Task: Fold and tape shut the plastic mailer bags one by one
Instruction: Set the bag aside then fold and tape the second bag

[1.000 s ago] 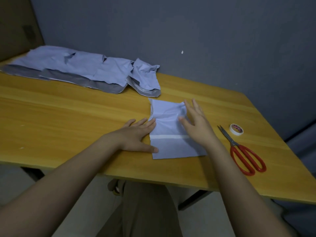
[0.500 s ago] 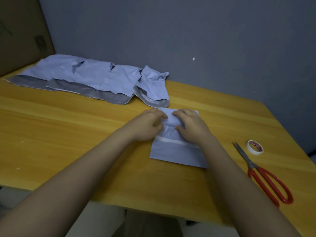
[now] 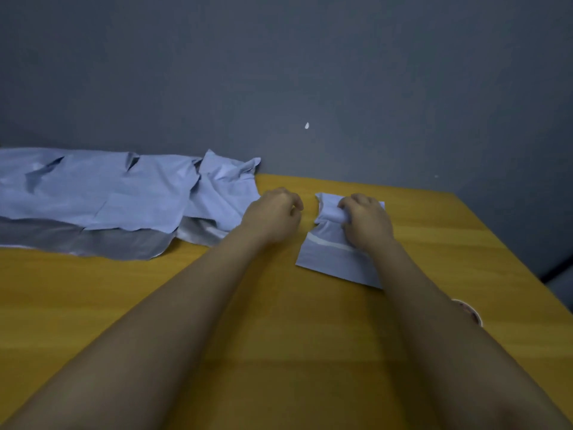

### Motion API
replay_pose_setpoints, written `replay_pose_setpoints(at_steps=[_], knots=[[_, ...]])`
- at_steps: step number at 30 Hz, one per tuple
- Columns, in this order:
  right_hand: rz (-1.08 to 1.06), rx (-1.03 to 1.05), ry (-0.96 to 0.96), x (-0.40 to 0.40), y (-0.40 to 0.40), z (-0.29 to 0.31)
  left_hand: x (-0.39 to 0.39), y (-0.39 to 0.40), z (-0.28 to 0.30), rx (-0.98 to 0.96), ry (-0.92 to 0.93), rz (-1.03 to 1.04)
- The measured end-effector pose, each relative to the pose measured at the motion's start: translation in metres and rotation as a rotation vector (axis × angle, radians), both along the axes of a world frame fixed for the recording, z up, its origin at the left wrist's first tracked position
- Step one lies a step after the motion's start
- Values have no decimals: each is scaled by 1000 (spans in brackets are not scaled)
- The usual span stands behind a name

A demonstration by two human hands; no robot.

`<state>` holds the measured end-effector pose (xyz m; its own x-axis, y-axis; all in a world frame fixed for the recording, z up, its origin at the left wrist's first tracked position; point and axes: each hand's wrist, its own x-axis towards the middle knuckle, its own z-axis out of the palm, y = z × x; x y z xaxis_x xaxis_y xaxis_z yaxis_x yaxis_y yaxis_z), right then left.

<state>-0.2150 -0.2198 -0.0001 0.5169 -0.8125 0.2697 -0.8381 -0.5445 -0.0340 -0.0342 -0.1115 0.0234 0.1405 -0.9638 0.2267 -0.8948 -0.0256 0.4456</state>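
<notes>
Mailer bag (image 3: 333,252): pale blue plastic, partly folded, lying flat on the table under the right hand; a white adhesive strip crosses it just below that hand's knuckles; its far end is bunched up and creased.
Right hand (image 3: 366,221): knuckles up, fingers curled into the bunched far end of the mailer bag and gripping it, heel of the hand resting on the bag.
Left hand (image 3: 274,214): just left of the mailer bag and apart from it, a strip of bare table between them; fingers curled under in a loose fist with nothing visibly held.
Pile of mailer bags (image 3: 108,197): flattened blue bags with grey-silver undersides showing along the near edge, spread out to the left of the left hand; the nearest crumpled bag lies just beside that hand's knuckles.
Table (image 3: 93,305): yellow wood-grain top, carrying both forearms and all the bags.
Tape roll (image 3: 471,311): small, only partly seen, beside the right forearm on its outer side.
Wall (image 3: 310,72): dark grey, beyond both hands.
</notes>
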Motion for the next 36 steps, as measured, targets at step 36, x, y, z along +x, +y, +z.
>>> replay_pose_setpoints(at_steps=[36], knots=[[57,529,-531,139,89,-8,94,105,8,84,-12,340]])
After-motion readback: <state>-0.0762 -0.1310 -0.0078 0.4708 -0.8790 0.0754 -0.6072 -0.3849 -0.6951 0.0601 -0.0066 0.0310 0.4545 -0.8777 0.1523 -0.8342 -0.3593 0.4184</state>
